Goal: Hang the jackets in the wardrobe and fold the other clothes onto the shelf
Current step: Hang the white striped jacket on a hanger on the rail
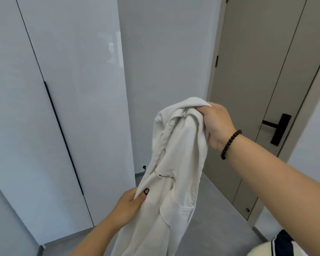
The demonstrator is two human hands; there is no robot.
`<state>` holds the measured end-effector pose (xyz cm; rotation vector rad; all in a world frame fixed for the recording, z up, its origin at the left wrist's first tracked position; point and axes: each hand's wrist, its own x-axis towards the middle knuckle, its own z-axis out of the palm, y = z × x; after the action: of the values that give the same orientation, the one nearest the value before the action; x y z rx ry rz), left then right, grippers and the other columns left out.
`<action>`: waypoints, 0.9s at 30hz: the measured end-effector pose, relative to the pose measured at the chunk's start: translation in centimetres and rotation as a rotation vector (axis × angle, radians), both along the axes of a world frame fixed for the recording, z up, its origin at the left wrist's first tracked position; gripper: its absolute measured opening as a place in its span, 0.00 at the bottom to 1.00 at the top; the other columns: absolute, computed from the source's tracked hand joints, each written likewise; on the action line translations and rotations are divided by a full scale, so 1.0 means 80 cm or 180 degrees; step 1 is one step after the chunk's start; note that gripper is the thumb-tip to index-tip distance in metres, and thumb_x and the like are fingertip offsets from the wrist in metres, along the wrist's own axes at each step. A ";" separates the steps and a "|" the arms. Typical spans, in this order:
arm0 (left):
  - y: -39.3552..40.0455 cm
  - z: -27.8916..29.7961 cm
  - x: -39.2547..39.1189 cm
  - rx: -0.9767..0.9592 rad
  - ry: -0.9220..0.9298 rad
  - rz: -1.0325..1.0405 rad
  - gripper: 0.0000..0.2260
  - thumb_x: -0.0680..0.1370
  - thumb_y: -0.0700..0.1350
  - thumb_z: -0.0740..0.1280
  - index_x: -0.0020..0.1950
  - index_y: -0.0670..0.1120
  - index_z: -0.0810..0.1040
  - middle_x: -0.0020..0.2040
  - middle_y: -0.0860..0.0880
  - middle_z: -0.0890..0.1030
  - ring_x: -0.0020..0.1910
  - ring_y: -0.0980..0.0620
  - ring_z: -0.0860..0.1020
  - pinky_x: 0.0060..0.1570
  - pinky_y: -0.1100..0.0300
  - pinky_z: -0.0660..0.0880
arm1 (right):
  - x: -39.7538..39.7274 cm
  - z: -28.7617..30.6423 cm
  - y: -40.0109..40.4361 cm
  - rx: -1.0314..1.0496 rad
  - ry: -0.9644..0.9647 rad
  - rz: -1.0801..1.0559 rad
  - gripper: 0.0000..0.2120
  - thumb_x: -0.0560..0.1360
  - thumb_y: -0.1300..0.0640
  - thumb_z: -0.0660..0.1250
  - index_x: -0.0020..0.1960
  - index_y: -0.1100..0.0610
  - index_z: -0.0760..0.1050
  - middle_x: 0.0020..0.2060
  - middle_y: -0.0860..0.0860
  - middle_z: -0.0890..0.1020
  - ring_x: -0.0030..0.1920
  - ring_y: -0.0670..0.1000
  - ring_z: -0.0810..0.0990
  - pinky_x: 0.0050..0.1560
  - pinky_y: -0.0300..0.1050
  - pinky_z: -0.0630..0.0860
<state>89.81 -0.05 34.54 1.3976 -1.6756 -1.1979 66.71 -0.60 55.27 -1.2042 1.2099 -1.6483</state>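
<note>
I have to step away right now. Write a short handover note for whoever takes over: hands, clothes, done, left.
Right hand: grip on the bunched top of the cream garment, held up high.
Left hand: pinches its lower edge.
Garment hangs in the air between both hands, neither hung nor folded.
White wardrobe doors on the left are closed.
More clothes lie at the lower right.
Left: open the wardrobe, put this garment away, then the rest.

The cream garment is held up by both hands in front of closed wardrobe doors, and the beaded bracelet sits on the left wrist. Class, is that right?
Not quite: the head view shows the beaded bracelet on the right wrist. The rest stands: the left hand and right hand hold the cream garment before closed wardrobe doors.
</note>
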 end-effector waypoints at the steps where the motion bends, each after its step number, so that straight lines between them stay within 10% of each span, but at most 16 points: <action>1: 0.000 0.005 0.003 0.0051 0.0124 0.0146 0.13 0.82 0.51 0.62 0.49 0.45 0.81 0.46 0.49 0.85 0.44 0.52 0.82 0.45 0.60 0.75 | -0.007 -0.004 -0.006 0.0063 -0.0078 -0.0007 0.10 0.73 0.65 0.63 0.40 0.59 0.82 0.33 0.52 0.84 0.33 0.49 0.82 0.32 0.40 0.79; 5: 0.002 0.038 0.004 0.0171 0.0729 0.0669 0.11 0.82 0.50 0.62 0.50 0.51 0.83 0.48 0.51 0.86 0.48 0.51 0.84 0.53 0.52 0.78 | -0.041 -0.040 -0.039 0.0672 -0.0371 -0.0159 0.05 0.70 0.64 0.69 0.44 0.61 0.83 0.37 0.54 0.84 0.38 0.53 0.83 0.43 0.48 0.80; 8: 0.010 0.076 -0.010 0.0173 0.1177 0.0721 0.10 0.81 0.47 0.62 0.49 0.52 0.84 0.50 0.49 0.86 0.50 0.49 0.84 0.54 0.50 0.78 | -0.052 -0.080 -0.055 0.1018 -0.0188 0.0564 0.21 0.76 0.49 0.68 0.64 0.60 0.74 0.55 0.54 0.83 0.53 0.55 0.82 0.59 0.56 0.77; 11: 0.018 0.111 -0.025 0.0136 0.1511 0.0727 0.11 0.79 0.43 0.62 0.52 0.50 0.84 0.52 0.46 0.85 0.52 0.48 0.83 0.54 0.52 0.77 | -0.037 -0.117 -0.049 0.1124 0.0749 0.1668 0.46 0.67 0.33 0.67 0.77 0.40 0.47 0.72 0.38 0.61 0.71 0.44 0.63 0.72 0.52 0.61; 14: 0.023 0.140 -0.027 0.0023 0.1972 0.0649 0.10 0.72 0.42 0.65 0.49 0.43 0.83 0.51 0.42 0.84 0.50 0.46 0.83 0.51 0.54 0.78 | 0.000 -0.160 -0.032 0.0747 0.2203 0.1968 0.54 0.57 0.28 0.72 0.74 0.32 0.45 0.69 0.31 0.46 0.71 0.37 0.45 0.72 0.48 0.53; 16: 0.028 0.155 -0.023 -0.0052 0.2304 0.0577 0.07 0.67 0.41 0.66 0.41 0.44 0.82 0.44 0.43 0.83 0.43 0.48 0.82 0.43 0.59 0.80 | 0.033 -0.177 -0.020 0.0294 0.2608 0.2084 0.48 0.57 0.31 0.73 0.70 0.29 0.52 0.69 0.30 0.45 0.70 0.35 0.46 0.70 0.44 0.56; 20: 0.038 0.167 -0.006 -0.0136 0.2667 0.0681 0.07 0.69 0.45 0.69 0.33 0.46 0.83 0.36 0.46 0.83 0.38 0.51 0.83 0.36 0.61 0.79 | 0.086 -0.174 -0.019 -0.0034 0.2148 0.2002 0.26 0.64 0.46 0.75 0.59 0.38 0.68 0.53 0.34 0.75 0.53 0.32 0.73 0.47 0.27 0.70; 27: 0.021 0.162 0.057 -0.0215 0.2963 0.1356 0.12 0.77 0.44 0.64 0.37 0.46 0.84 0.40 0.47 0.82 0.40 0.52 0.82 0.46 0.57 0.75 | 0.121 -0.151 -0.051 -0.0245 0.2145 0.1870 0.06 0.70 0.63 0.65 0.41 0.53 0.76 0.33 0.44 0.78 0.33 0.41 0.75 0.33 0.31 0.70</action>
<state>94.37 1.66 47.50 0.8554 -0.7187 -1.2337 76.39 -4.70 43.19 -2.0260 1.0119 -0.8762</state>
